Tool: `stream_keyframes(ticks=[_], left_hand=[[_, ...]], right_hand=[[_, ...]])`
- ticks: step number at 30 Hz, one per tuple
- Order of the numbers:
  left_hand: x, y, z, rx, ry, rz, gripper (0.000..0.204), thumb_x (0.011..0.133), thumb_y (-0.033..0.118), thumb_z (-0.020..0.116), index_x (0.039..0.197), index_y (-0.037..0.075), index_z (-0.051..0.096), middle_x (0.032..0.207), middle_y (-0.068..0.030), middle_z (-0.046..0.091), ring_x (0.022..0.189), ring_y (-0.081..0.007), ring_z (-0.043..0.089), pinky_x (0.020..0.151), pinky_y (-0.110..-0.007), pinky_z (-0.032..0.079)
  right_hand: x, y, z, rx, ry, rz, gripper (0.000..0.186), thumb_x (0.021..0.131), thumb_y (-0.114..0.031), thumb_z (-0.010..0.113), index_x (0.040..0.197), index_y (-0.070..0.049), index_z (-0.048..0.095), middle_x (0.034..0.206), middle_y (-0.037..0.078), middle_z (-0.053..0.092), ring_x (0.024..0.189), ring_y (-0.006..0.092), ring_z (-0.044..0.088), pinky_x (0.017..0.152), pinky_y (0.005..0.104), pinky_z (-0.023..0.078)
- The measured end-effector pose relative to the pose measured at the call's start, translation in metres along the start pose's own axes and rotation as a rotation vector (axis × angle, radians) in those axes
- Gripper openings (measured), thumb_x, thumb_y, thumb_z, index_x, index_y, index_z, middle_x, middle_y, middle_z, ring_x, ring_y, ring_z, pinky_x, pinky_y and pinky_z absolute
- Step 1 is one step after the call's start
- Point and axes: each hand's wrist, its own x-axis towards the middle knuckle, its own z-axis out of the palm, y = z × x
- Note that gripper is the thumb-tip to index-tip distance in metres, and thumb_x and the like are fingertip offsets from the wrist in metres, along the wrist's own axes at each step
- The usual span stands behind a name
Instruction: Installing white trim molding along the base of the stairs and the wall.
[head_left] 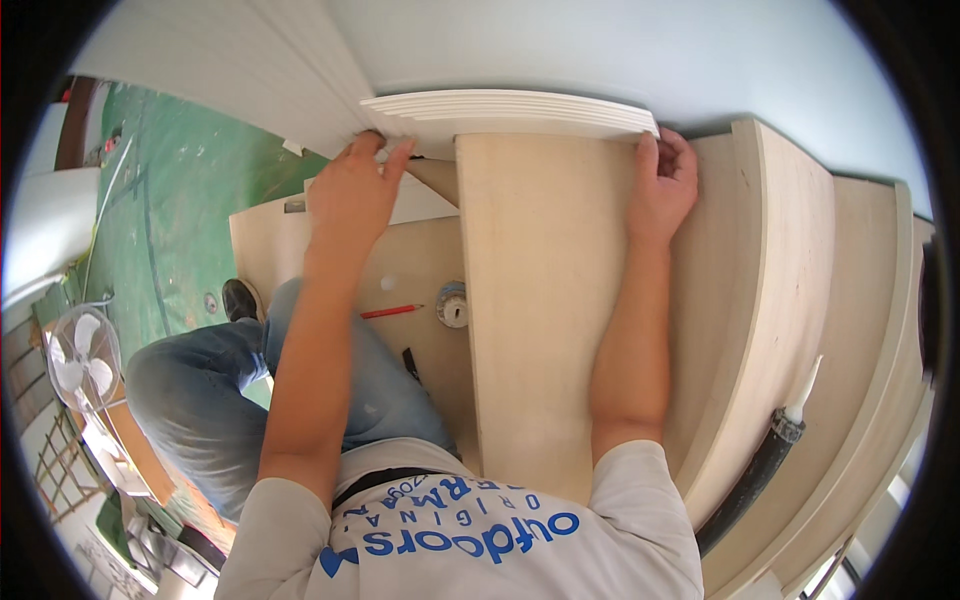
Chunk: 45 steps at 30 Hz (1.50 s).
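Note:
A short white skirting board with a ribbed upper edge stands against the wall, just behind a pale wooden stair tread. My right hand pinches its right end between thumb and bent fingers. At the other end my left hand grips the board's lower left part, its fingertips partly hidden behind the white piece. Both forearms reach forward, the right one over the tread. On the lower step, left of the tread, lie a red pencil and a roll of tape.
More wooden steps rise to the right. A sealant gun with a black barrel and pale nozzle rests there. White ribbed panelling runs along the left wall. Green sheeting covers the floor, and a fan stands at far left.

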Motion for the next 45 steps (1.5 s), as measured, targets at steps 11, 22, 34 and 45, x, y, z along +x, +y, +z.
stream_keyframes(ticks=[11,22,34,45], left_hand=[[-0.014,0.023,-0.024,-0.349,0.154,0.032,0.058,0.1,0.05,0.065,0.121,-0.004,0.057,0.112,-0.0213,0.073,0.101,-0.0353,0.072,0.086,-0.045,0.056],[-0.009,0.019,-0.012,-0.773,-0.047,-0.278,0.089,0.101,0.061,0.056,0.135,-0.02,0.043,0.132,-0.0297,0.056,0.122,-0.0346,0.063,0.106,-0.04,0.05],[-0.004,0.044,-0.027,-1.431,-0.088,-0.445,0.095,0.098,0.043,0.072,0.15,-0.019,0.021,0.154,-0.0299,0.029,0.134,-0.0366,0.054,0.117,-0.041,0.043],[-0.007,0.05,-0.029,-1.418,-0.053,-0.454,0.093,0.098,0.043,0.072,0.147,-0.02,0.022,0.134,-0.0221,0.038,0.134,-0.0406,0.052,0.117,-0.045,0.043]], right_hand=[[-0.003,-0.003,0.002,0.017,0.069,-0.161,0.021,0.091,-0.014,0.076,0.108,-0.002,0.074,0.09,0.004,0.07,0.078,0.0117,0.064,0.07,0.0282,0.054],[-0.01,-0.002,0.007,0.046,0.003,-0.176,0.023,0.093,-0.013,0.076,0.113,-0.003,0.074,0.092,0.003,0.071,0.082,0.0121,0.066,0.072,0.0283,0.056],[-0.002,-0.016,0.002,-0.194,0.071,0.044,0.03,0.09,-0.02,0.075,0.112,-0.004,0.064,0.097,0.014,0.075,0.09,0.027,0.073,0.082,0.0386,0.058],[-0.009,-0.022,0.001,-0.273,0.01,0.062,0.039,0.091,-0.02,0.072,0.119,0.0,0.056,0.097,0.013,0.072,0.09,0.0275,0.07,0.082,0.0403,0.055]])
